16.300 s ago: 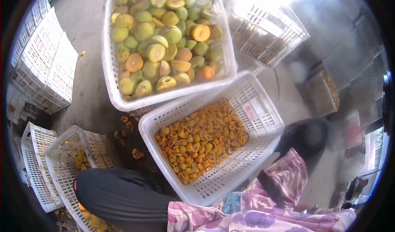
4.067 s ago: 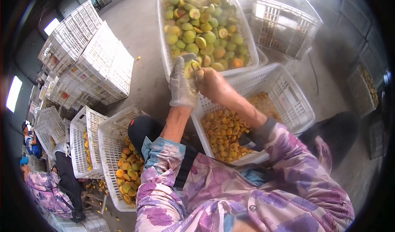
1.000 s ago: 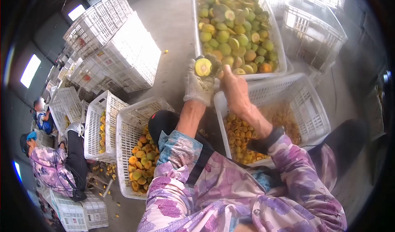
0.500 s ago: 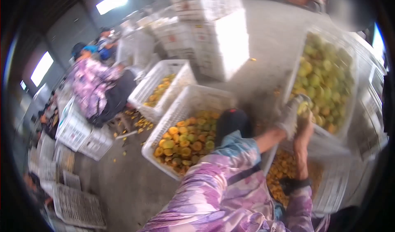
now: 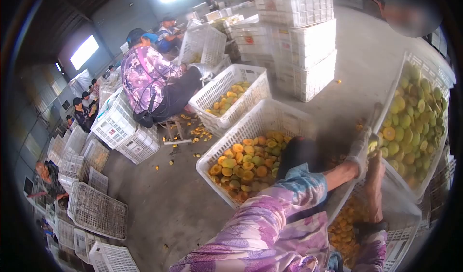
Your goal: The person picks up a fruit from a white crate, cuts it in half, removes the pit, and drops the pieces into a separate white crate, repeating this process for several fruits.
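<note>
My left hand point(image 5: 358, 152), in a pale glove, is closed on a small yellow-green fruit point(image 5: 372, 145). My right hand point(image 5: 374, 168) is bare and closed right beside it, touching or nearly touching the fruit. Blur and the small size hide whatever its fingers hold. Both hands are above the near edge of a white crate point(image 5: 404, 233) of orange fruit pieces point(image 5: 345, 228). Just beyond them, to the right, a tilted crate point(image 5: 391, 94) holds whole yellow-green fruit point(image 5: 410, 122). On the left, another crate point(image 5: 212, 149) contains halved orange-yellow fruit point(image 5: 248, 163).
A person point(image 5: 149, 79) in a patterned jacket sits at the left by a fruit crate point(image 5: 263, 81). Stacked white crates point(image 5: 304, 40) stand at the back. Scattered pieces point(image 5: 197, 134) lie on the concrete floor point(image 5: 164, 199). More crates point(image 5: 99, 212) line the left side.
The view has swung left, so the scene sits further right and lower in the frame. Both hands remain together at the fruit, over the same crates.
</note>
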Action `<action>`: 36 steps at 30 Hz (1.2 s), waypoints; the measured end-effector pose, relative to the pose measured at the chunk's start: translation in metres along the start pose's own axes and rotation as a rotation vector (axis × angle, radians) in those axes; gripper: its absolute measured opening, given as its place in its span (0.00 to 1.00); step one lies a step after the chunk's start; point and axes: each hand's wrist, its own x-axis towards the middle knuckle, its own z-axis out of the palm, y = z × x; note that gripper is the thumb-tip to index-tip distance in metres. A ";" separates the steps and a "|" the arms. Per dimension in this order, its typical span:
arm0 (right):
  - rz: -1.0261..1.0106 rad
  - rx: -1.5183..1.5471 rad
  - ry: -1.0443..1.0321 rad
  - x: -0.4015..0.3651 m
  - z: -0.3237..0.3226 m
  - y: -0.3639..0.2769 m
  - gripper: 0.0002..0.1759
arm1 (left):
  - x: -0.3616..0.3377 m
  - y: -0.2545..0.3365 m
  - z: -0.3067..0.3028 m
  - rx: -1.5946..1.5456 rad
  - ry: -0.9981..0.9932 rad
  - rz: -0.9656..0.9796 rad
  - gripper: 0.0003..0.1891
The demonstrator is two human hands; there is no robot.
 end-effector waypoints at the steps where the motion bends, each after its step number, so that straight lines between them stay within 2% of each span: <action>1: -0.017 0.000 -0.032 -0.007 0.005 -0.012 0.31 | -0.005 0.005 0.006 -0.004 0.002 0.014 0.22; 3: -0.362 0.044 0.182 -0.013 0.037 -0.012 0.29 | -0.012 0.018 0.010 0.101 -0.054 0.025 0.24; 4: -0.282 0.060 0.069 0.005 0.022 0.009 0.27 | -0.002 0.014 0.009 -0.043 -0.052 0.001 0.25; 7: -0.172 0.258 -0.008 0.000 0.024 -0.003 0.23 | 0.003 0.006 0.005 -0.044 -0.024 0.116 0.24; 8: -0.173 0.257 -0.009 -0.003 0.024 -0.008 0.23 | 0.001 0.009 0.000 0.117 -0.016 0.091 0.22; 10: -0.132 0.340 -0.055 -0.012 0.023 -0.018 0.24 | 0.006 0.002 -0.007 0.241 -0.022 0.124 0.22; 11: -0.128 0.335 -0.044 -0.004 0.016 -0.002 0.24 | 0.008 -0.001 -0.011 0.309 -0.016 0.155 0.22; 13: -0.226 0.125 -0.013 0.021 -0.007 0.041 0.27 | 0.017 -0.013 -0.017 0.467 -0.012 0.241 0.22; 14: 0.115 0.477 0.129 0.009 0.008 0.015 0.24 | 0.023 -0.022 -0.021 0.564 -0.007 0.302 0.23; 15: 0.081 0.415 0.087 0.009 0.002 0.024 0.22 | 0.029 -0.032 -0.025 0.667 0.000 0.366 0.23; 16: 0.271 0.296 0.137 0.002 -0.001 0.002 0.22 | 0.038 -0.037 -0.029 0.737 0.007 0.410 0.24; 17: -0.017 -0.114 0.056 -0.010 -0.006 -0.009 0.13 | 0.040 -0.040 -0.029 0.805 0.021 0.430 0.24; 18: -0.278 -0.536 -0.036 -0.021 -0.007 -0.021 0.06 | 0.014 -0.020 -0.003 0.603 0.037 0.172 0.18; 19: -0.207 -0.459 -0.096 -0.037 -0.007 -0.052 0.10 | -0.002 -0.010 0.009 0.618 0.000 0.106 0.18; 20: -0.259 -0.294 -0.179 -0.043 -0.017 -0.052 0.08 | 0.001 -0.018 0.010 0.585 0.007 0.124 0.19; 21: -0.290 -0.322 -0.124 -0.050 -0.021 -0.051 0.09 | -0.009 -0.016 0.021 0.494 0.029 0.057 0.19; 22: -0.446 -0.267 -0.162 -0.031 -0.029 -0.001 0.16 | -0.015 -0.022 0.026 0.501 0.039 0.111 0.19; 23: -0.606 -0.219 -0.200 -0.013 -0.040 0.045 0.23 | -0.006 -0.034 0.013 0.580 -0.045 0.172 0.24; 24: -0.721 -0.461 -0.076 -0.022 -0.049 0.037 0.28 | 0.012 -0.048 -0.005 0.678 -0.110 0.240 0.21; 25: -0.816 -0.703 0.048 -0.031 -0.051 0.022 0.33 | 0.009 -0.052 -0.003 0.784 -0.039 0.204 0.23; 27: -0.721 -0.851 0.020 -0.038 -0.064 0.015 0.38 | 0.023 -0.048 -0.018 0.422 -0.124 -0.134 0.29; 28: -0.725 -0.883 0.007 -0.040 -0.072 0.008 0.36 | 0.011 -0.053 -0.004 0.504 -0.187 0.006 0.21; 29: -0.697 -0.865 0.045 -0.036 -0.078 0.008 0.36 | -0.006 -0.058 0.013 0.581 -0.254 0.145 0.22; 30: -0.699 -0.885 -0.018 -0.032 -0.084 0.011 0.35 | -0.015 -0.055 0.024 0.684 -0.227 0.125 0.23; 31: -0.703 -0.907 -0.088 -0.028 -0.091 0.015 0.34 | -0.013 -0.052 0.022 0.632 -0.285 0.042 0.21; 32: -0.679 -0.897 -0.069 -0.027 -0.097 0.018 0.34 | -0.009 -0.049 0.020 1.248 -0.418 0.410 0.21; 33: -0.741 -0.815 -0.067 -0.026 -0.100 0.021 0.32 | -0.005 -0.047 0.018 1.845 -0.552 0.810 0.24; 35: -0.788 -0.721 -0.059 -0.022 -0.102 0.018 0.30 | 0.002 -0.051 0.020 1.818 -0.563 0.743 0.31; 36: -0.589 -0.560 -0.144 -0.020 -0.098 0.012 0.27 | -0.004 -0.056 0.025 1.808 -0.504 0.730 0.24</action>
